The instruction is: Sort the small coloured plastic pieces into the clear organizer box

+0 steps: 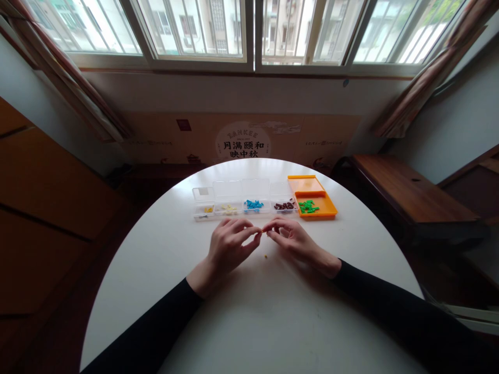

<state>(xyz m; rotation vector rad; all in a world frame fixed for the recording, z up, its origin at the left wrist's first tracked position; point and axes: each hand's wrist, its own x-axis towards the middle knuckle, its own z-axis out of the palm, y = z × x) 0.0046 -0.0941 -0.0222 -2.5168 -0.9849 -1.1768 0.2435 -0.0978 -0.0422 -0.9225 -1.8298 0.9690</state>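
Note:
Over the middle of the white round table (156,270), my left hand (232,244) pinches thumb and index finger together, closed on something too small to make out. My right hand (296,244) is closed too, its fingertips meeting the left ones; what they hold is mostly hidden. A tiny yellowish piece (265,256) lies on the table just below the hands. Behind them are clear plastic boxes with raised lids, holding yellow pieces (208,210), pale cream pieces (228,209), blue pieces (254,205) and dark brown pieces (284,205).
An orange box (328,206) with its lid up stands right of the clear boxes, with green pieces (309,206) inside. The table's curved far edge lies behind the boxes. A wooden bench (413,187) is off to the right, and windows (249,31) line the far wall.

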